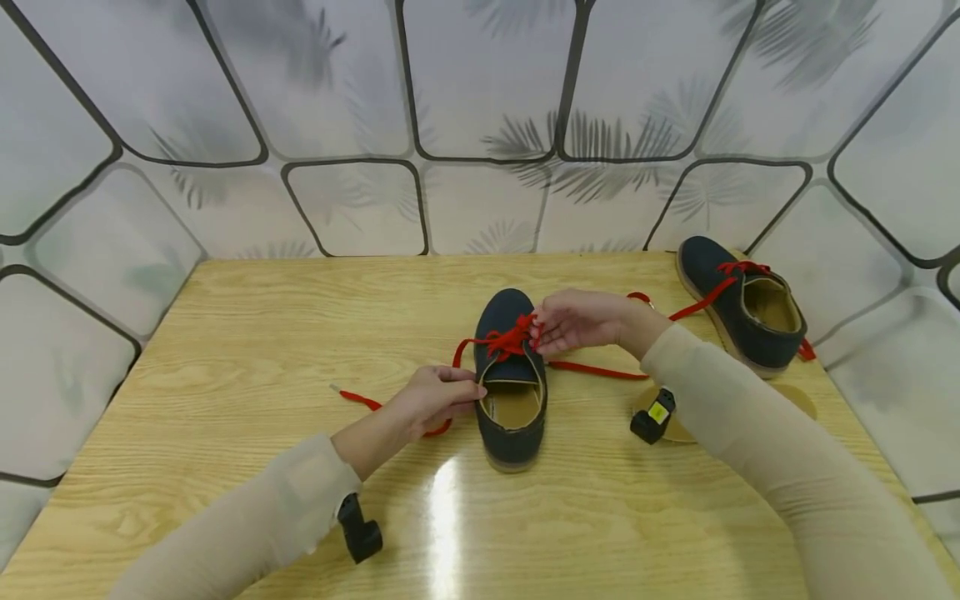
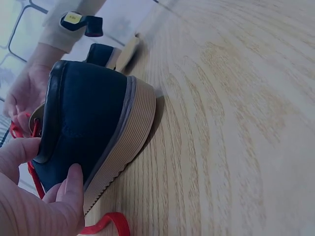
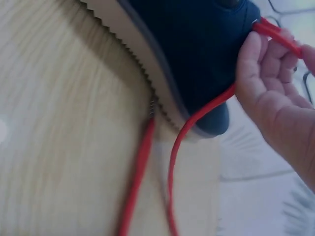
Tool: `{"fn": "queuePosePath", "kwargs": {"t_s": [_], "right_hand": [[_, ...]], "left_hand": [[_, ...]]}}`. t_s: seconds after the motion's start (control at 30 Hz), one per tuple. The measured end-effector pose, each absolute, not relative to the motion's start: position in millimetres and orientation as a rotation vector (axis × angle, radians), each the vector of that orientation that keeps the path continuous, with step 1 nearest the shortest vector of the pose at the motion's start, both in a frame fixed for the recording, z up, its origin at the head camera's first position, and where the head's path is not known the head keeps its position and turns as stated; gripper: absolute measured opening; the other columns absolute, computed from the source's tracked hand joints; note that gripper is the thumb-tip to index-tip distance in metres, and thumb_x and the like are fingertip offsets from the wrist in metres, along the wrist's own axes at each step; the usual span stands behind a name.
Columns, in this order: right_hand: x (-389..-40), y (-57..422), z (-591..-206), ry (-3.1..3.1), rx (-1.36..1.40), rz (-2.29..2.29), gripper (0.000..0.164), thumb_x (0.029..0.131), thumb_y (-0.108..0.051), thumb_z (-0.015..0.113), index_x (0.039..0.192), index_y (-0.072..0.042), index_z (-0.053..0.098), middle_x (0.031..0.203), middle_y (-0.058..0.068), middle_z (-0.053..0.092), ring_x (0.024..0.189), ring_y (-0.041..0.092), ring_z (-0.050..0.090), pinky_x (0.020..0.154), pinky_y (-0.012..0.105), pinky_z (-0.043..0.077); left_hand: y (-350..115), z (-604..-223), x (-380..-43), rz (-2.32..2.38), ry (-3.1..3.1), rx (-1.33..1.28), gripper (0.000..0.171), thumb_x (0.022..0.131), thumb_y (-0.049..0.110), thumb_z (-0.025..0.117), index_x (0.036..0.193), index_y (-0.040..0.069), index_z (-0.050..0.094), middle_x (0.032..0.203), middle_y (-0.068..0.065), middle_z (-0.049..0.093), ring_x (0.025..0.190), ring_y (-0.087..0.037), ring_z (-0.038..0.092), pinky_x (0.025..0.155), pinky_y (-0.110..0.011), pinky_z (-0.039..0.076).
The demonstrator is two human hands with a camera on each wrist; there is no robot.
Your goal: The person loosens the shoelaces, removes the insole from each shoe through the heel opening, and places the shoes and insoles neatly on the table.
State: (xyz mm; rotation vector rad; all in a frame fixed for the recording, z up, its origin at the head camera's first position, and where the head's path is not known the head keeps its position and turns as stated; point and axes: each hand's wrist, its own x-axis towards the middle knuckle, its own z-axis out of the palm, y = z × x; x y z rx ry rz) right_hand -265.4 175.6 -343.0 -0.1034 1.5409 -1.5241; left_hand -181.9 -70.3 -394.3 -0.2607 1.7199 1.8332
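Note:
A navy shoe (image 1: 517,371) with a tan lining and ridged pale sole stands on the wooden table, toe pointing away from me. My left hand (image 1: 435,396) pinches its left collar edge between thumb and fingers; the left wrist view shows the fingertips against the side of the shoe (image 2: 93,103). At the right row of eyelets, my right hand (image 1: 573,321) pinches a red shoelace (image 3: 278,35), which the right wrist view shows drawn out of an eyelet. Red lacing (image 1: 510,337) crosses the shoe's front, and loose lace ends trail to both sides.
A second navy shoe (image 1: 780,337) with red laces stands at the table's far right corner. Partly hidden under my right forearm lies a flat tan piece (image 1: 797,400). A patterned curtain (image 1: 487,208) borders the wooden table (image 1: 300,333) at the back and sides.

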Motion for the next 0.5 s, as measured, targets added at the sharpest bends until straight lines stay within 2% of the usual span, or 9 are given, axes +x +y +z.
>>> {"fn": "queuePosePath", "kwargs": {"t_s": [0.13, 0.23, 0.37, 0.5], "right_hand": [[-266.7, 182.0, -348.7, 1.351, -0.075, -1.631, 0.032, 0.1, -0.009, 0.031, 0.077, -0.008, 0.054, 0.078, 0.002, 0.051, 0.085, 0.019, 0.058, 0.083, 0.031, 0.051], [-267.3, 182.2, -347.8, 1.328, -0.022, -1.644, 0.033, 0.103, -0.014, 0.032, 0.079, -0.009, 0.053, 0.076, 0.001, 0.048, 0.082, 0.017, 0.057, 0.082, 0.031, 0.052], [-268.7, 178.7, -343.1, 1.275, 0.186, -1.699, 0.032, 0.103, -0.019, 0.039, 0.082, -0.008, 0.061, 0.075, 0.002, 0.057, 0.076, 0.014, 0.059, 0.082, 0.032, 0.053], [-270.2, 175.8, -340.0, 1.201, 0.379, -1.787, 0.034, 0.101, -0.017, 0.042, 0.082, -0.005, 0.067, 0.075, 0.003, 0.064, 0.072, 0.013, 0.062, 0.078, 0.032, 0.054]], "left_hand": [[-70.4, -394.9, -182.0, 1.823, 1.74, -0.255, 0.044, 0.084, 0.003, 0.065, 0.123, -0.012, 0.049, 0.113, -0.019, 0.058, 0.091, -0.02, 0.065, 0.092, -0.036, 0.05], [-70.4, -395.3, -182.4, 1.825, 1.742, -0.247, 0.043, 0.084, 0.002, 0.065, 0.122, -0.012, 0.049, 0.112, -0.019, 0.058, 0.09, -0.02, 0.065, 0.093, -0.037, 0.05], [-70.2, -394.6, -182.4, 1.831, 1.74, -0.244, 0.044, 0.084, 0.002, 0.064, 0.122, -0.012, 0.049, 0.114, -0.02, 0.057, 0.091, -0.02, 0.065, 0.095, -0.038, 0.049], [-69.9, -394.4, -182.1, 1.837, 1.735, -0.249, 0.044, 0.084, 0.002, 0.064, 0.123, -0.012, 0.049, 0.112, -0.018, 0.057, 0.09, -0.019, 0.065, 0.095, -0.039, 0.048]]}}
